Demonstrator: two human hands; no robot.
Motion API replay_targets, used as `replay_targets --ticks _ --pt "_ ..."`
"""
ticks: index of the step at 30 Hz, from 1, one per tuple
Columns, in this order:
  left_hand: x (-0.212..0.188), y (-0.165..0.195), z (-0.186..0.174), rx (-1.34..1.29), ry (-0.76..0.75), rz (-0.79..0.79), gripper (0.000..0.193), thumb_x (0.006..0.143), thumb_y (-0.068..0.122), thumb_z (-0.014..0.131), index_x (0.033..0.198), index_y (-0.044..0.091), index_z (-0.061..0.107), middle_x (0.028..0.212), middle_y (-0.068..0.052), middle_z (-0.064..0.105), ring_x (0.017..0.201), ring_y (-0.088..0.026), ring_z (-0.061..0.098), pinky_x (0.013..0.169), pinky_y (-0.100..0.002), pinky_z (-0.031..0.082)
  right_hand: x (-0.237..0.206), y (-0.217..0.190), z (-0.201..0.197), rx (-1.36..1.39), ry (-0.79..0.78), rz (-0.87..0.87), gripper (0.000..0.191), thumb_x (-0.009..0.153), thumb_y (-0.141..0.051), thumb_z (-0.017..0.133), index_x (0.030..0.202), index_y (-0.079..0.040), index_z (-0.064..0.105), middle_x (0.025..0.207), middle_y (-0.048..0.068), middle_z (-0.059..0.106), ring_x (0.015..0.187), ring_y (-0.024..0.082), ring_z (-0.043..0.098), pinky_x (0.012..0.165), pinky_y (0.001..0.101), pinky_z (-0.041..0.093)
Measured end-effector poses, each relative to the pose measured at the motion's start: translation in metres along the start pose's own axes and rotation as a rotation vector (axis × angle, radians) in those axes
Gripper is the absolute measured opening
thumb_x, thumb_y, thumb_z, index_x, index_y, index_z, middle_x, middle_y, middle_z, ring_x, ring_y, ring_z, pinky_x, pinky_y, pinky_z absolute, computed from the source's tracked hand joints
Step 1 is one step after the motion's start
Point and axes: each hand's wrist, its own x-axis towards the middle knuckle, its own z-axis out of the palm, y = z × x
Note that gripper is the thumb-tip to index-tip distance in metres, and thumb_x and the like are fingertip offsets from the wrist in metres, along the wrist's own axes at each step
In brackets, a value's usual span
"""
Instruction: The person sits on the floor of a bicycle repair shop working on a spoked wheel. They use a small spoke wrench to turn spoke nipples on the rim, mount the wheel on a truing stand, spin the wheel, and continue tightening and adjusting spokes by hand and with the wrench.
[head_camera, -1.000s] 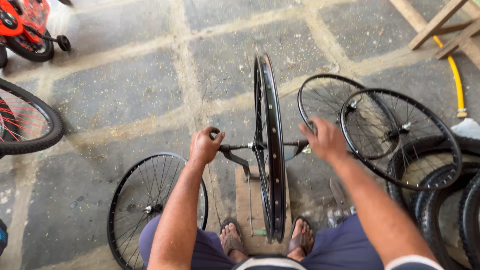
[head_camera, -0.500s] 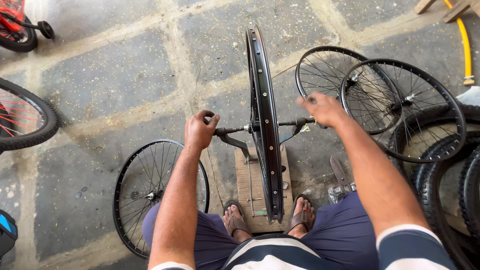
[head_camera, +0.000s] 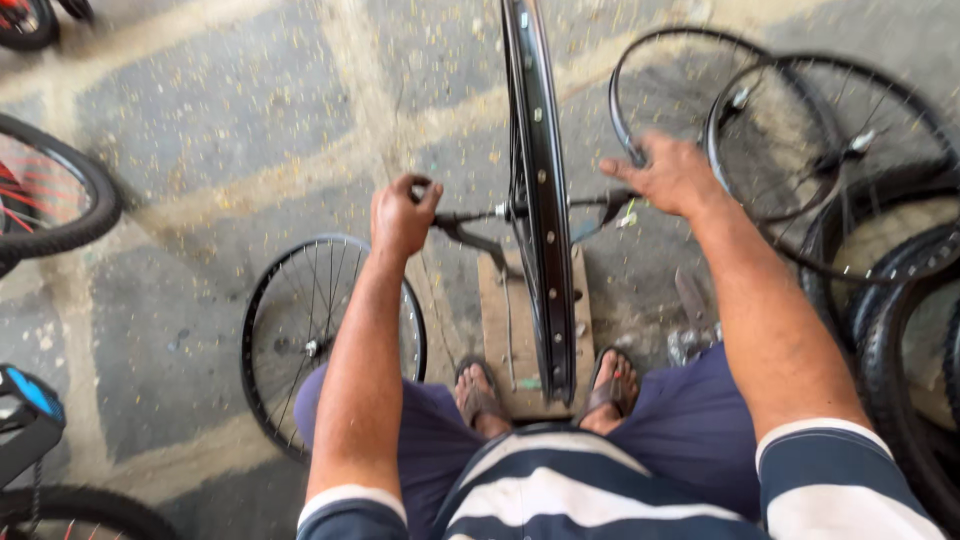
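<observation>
A black bicycle wheel rim (head_camera: 540, 200) stands upright, edge-on to me, on a metal stand (head_camera: 480, 235) above a wooden board (head_camera: 500, 330). My left hand (head_camera: 402, 215) is closed around the left end of the stand's arm. Over the right end of that arm rests my right hand (head_camera: 668, 175), fingers curled down; whether it grips the arm is hidden. My sandalled feet (head_camera: 545, 390) sit on either side of the rim's lower edge.
A spoked wheel (head_camera: 300, 340) lies flat on the stone floor to my left. Bare rims (head_camera: 800, 140) and black tyres (head_camera: 900, 330) are stacked on the right. A tyred bicycle wheel (head_camera: 55, 200) stands at the left edge.
The view has tilted down and closer. My hands stay at the two ends of the stand's arm, and the rim remains upright.
</observation>
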Motion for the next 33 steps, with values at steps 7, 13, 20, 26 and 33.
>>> replay_targets --ticks 7,13,20,26,33 --pt "0.000 -0.002 0.000 -0.025 -0.076 -0.090 0.033 0.089 0.037 0.076 0.105 0.009 0.077 0.075 -0.014 0.073 0.070 -0.029 0.071 0.069 -0.041 0.054 -0.030 0.016 0.020 0.119 0.340 -0.263 0.056 0.110 -0.058 0.060 0.127 -0.005 0.068 0.108 0.018 0.071 0.100 0.031 0.067 0.088 0.0431 0.053" --pt "-0.004 -0.006 0.001 -0.060 -0.068 -0.108 0.031 0.090 0.036 0.076 0.105 0.009 0.077 0.075 -0.013 0.073 0.067 -0.025 0.070 0.067 -0.040 0.053 -0.014 0.016 0.012 0.126 0.076 -0.006 0.064 0.093 -0.065 0.063 0.120 -0.007 0.062 0.085 0.016 0.066 0.084 0.031 0.067 0.080 0.0466 0.054" --pt "-0.006 -0.005 0.004 -0.043 -0.105 -0.120 0.031 0.092 0.036 0.075 0.107 0.008 0.076 0.076 -0.012 0.072 0.069 -0.025 0.070 0.069 -0.040 0.053 -0.053 0.053 0.026 0.377 0.367 -0.481 0.050 0.109 -0.048 0.049 0.128 -0.002 0.056 0.113 0.018 0.060 0.102 0.034 0.060 0.090 0.0455 0.051" --pt "-0.013 0.024 0.005 0.303 0.096 0.282 0.037 0.094 0.040 0.076 0.116 0.010 0.073 0.109 -0.013 0.073 0.101 -0.034 0.067 0.087 -0.048 0.052 -0.041 0.067 -0.011 1.186 -0.411 -0.101 0.039 0.099 -0.036 0.070 0.126 -0.009 0.063 0.108 0.006 0.061 0.095 0.017 0.058 0.081 0.0320 0.049" --pt "-0.002 0.066 0.067 -0.769 -0.344 0.134 0.057 0.109 0.046 0.052 0.154 0.012 0.046 0.148 -0.009 0.062 0.137 -0.021 0.059 0.113 -0.034 0.048 -0.037 0.071 -0.021 1.118 -0.471 0.015 0.049 0.099 -0.040 0.069 0.138 -0.011 0.065 0.102 0.010 0.069 0.086 0.018 0.061 0.076 0.0326 0.050"
